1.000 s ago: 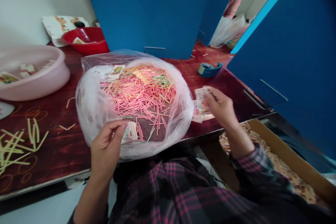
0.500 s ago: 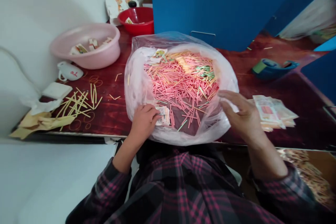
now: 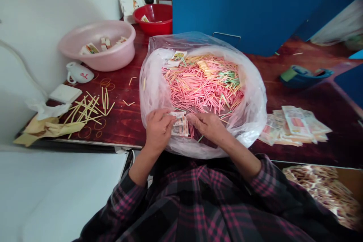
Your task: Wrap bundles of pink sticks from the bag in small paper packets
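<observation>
Paper slips [image 3: 180, 126] — your left hand [image 3: 159, 128] pinches them; your half-closed right hand [image 3: 208, 125] presses just beside them — down in the plastic bag [image 3: 255, 109] of pink sticks [image 3: 198, 83].

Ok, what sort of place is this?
Likely a home piecework corner: a plastic bag of pink sticks, loose printed slips on a red-brown table, and a filled cardboard box.

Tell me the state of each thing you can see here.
Plastic bag, open
Pink sticks, loose, jumbled inside it
Printed papers, small stack inside it
Left hand, on those papers
Right hand, fingertips at those papers
Pink basin, upright, papers inside
Red bowl, upright, papers inside
Loose papers, fanned out
</observation>
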Available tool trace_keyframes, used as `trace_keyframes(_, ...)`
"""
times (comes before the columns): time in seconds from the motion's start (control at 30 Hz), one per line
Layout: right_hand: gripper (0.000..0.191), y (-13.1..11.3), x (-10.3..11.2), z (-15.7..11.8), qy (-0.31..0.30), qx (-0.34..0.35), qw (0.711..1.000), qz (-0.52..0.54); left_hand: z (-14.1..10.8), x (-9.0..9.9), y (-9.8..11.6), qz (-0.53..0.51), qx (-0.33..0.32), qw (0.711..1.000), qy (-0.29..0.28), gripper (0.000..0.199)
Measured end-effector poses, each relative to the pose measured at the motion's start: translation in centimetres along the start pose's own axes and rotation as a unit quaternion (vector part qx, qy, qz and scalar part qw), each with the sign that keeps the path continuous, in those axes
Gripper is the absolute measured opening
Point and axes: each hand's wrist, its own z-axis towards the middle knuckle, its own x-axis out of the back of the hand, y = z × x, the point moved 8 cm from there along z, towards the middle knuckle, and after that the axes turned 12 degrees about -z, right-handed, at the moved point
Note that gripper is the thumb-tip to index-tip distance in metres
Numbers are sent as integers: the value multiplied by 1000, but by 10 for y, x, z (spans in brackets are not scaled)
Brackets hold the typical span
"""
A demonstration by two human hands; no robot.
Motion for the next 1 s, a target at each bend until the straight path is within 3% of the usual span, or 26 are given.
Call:
trace_keyframes(0.13,55,-2,-10,0,6,-11,980,199,-1,5,30,-31,-75,996,44,18)
trace_keyframes(0.2,49,6,-11,-5,25,-30,959,279,2,3,31,-78,-44,995,42,19)
trace_keyframes(0.27,46,15,-8,-13,37,-47,949,309,5,0,23,-167,29,985,44,42)
trace_keyframes(0.37,44,22,0,-25,27,-53,947,317,6,-18,7,-361,171,917,8,69)
trace_keyframes(0.43,40,23,5,-30,23,-46,944,327,3,-34,5,-450,246,858,-28,68)
trace_keyframes(0.5,36,24,7,-33,30,-42,941,335,1,-41,8,-483,276,830,-32,61)
trace_keyframes(0.7,35,28,11,-37,96,-43,960,258,-5,-46,11,-453,269,850,-10,28)
trace_keyframes(0.83,50,26,16,-38,129,-23,977,171,-6,-49,8,-427,271,863,8,19)
trace_keyframes(0.93,59,23,18,-39,142,-20,980,134,-2,-50,18,-414,262,871,-44,21)
trace_keyframes(1.0,64,20,18,-37,130,-8,983,129,4,-47,29,-375,225,894,-92,17)
